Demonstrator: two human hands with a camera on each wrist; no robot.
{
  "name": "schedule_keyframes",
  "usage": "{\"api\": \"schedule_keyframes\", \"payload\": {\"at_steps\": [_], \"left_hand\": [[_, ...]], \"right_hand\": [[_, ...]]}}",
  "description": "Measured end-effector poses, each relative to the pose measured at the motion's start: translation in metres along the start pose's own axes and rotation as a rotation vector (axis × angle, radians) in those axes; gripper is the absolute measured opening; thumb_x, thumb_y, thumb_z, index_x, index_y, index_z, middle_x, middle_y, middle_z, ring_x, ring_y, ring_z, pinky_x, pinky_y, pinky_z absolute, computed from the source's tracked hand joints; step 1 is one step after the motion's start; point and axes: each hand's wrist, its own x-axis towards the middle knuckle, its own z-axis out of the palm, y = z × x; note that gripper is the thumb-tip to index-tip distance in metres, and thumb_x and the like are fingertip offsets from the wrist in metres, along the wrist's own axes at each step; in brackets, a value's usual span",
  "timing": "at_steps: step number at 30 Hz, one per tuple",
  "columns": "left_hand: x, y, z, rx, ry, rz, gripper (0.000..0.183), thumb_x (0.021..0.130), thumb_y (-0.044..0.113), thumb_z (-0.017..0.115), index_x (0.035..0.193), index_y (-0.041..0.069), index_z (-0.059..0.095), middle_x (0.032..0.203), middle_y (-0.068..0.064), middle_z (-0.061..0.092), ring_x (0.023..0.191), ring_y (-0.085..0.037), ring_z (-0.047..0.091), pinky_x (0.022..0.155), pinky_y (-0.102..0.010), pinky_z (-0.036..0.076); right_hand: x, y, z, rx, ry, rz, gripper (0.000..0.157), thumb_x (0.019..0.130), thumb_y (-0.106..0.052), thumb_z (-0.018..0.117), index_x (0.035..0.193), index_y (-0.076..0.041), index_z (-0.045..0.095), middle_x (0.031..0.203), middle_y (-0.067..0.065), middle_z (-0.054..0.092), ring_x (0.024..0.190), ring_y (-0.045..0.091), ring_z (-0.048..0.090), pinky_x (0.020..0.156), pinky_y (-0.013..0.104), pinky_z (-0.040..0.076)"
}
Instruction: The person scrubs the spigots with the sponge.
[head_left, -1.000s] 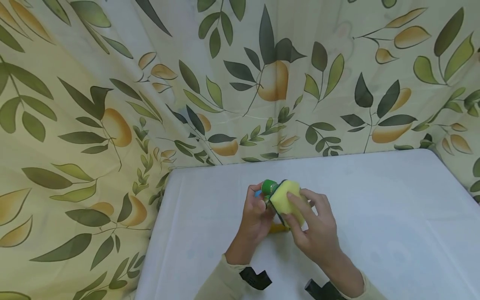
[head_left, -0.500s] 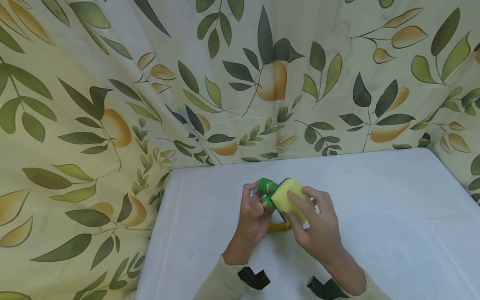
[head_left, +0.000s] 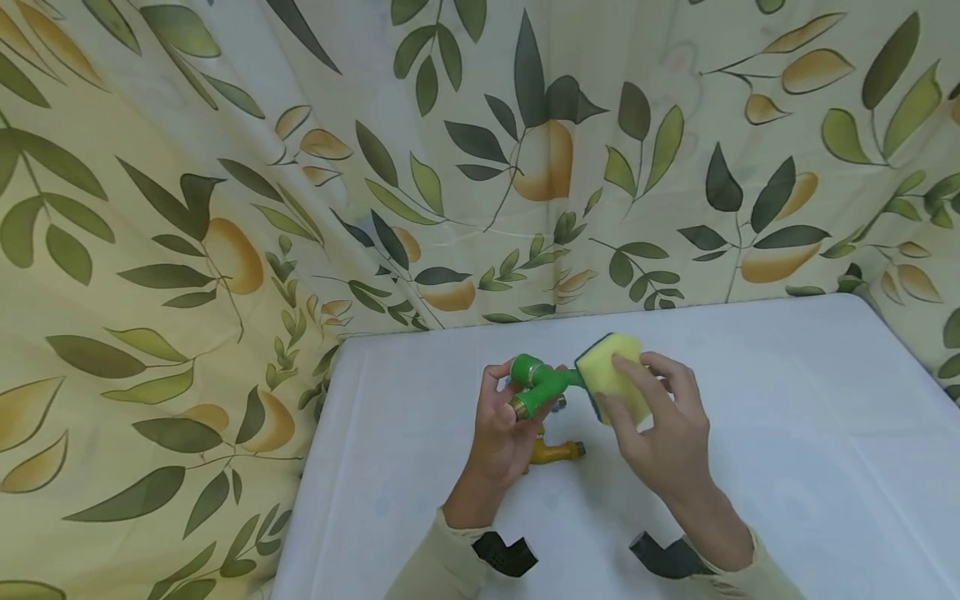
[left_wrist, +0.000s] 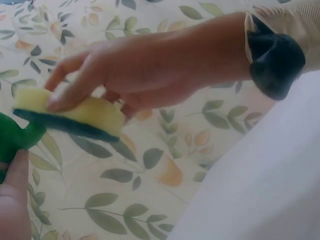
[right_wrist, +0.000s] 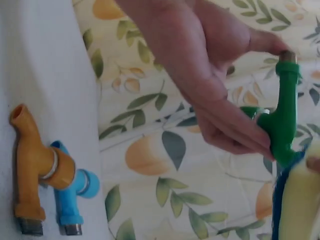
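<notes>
My left hand [head_left: 497,437] holds a green plastic tap [head_left: 546,388] by its threaded end and body, raised over the table. The thumb presses the threaded end in the right wrist view. In my right hand [head_left: 667,437] is a yellow sponge [head_left: 609,371] with a dark scouring layer, pinched between thumb and fingers. That dark side faces the tap and meets its spout end, as the left wrist view shows around the sponge [left_wrist: 75,112]. Below the hands, an orange tap [right_wrist: 31,165] and a blue tap [right_wrist: 70,200] lie on the table, partly hidden in the head view.
A white-covered table [head_left: 787,467] spreads beneath both hands. Behind it and to the left hangs a curtain [head_left: 225,208] printed with leaves and orange fruit. Each sleeve carries a dark wrist device, one on the left [head_left: 504,555] and one on the right [head_left: 667,557].
The right hand has drawn the sponge rightward and slightly up along the green tap, uncovering the tap's body. The left hand has stayed nearly in place, and more of the orange tap shows.
</notes>
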Motion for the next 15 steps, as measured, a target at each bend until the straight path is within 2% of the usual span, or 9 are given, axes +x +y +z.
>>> {"api": "schedule_keyframes", "payload": {"at_steps": [5,10,15], "left_hand": [[0.000,0.001,-0.001,0.009,-0.033,-0.005,0.073,0.086,0.050,0.080,0.132,0.014,0.036,0.129,-0.004,0.060,0.128,-0.026,0.063,0.110,-0.034,0.048],[-0.001,0.003,-0.002,0.018,-0.065,-0.007,0.075,0.088,0.047,0.078,0.138,0.012,0.035,0.131,-0.005,0.060,0.128,-0.025,0.063,0.108,-0.032,0.051],[-0.002,0.006,-0.005,0.056,-0.089,-0.026,0.091,0.087,0.042,0.080,0.154,0.007,0.028,0.139,-0.011,0.053,0.132,-0.027,0.059,0.108,-0.030,0.050]], "right_hand": [[-0.001,0.003,-0.003,0.040,-0.022,-0.030,0.052,0.100,-0.052,0.059,0.116,-0.004,0.073,0.113,0.023,0.063,0.101,0.029,0.058,0.090,0.007,0.040],[-0.001,0.004,-0.005,0.077,-0.044,-0.052,0.053,0.099,-0.053,0.060,0.115,-0.004,0.074,0.113,0.022,0.064,0.100,0.026,0.057,0.088,0.008,0.042],[0.002,0.002,-0.012,0.096,-0.144,0.010,0.055,0.098,-0.058,0.058,0.122,-0.011,0.073,0.119,0.015,0.064,0.103,0.020,0.057,0.089,0.005,0.040]]}}
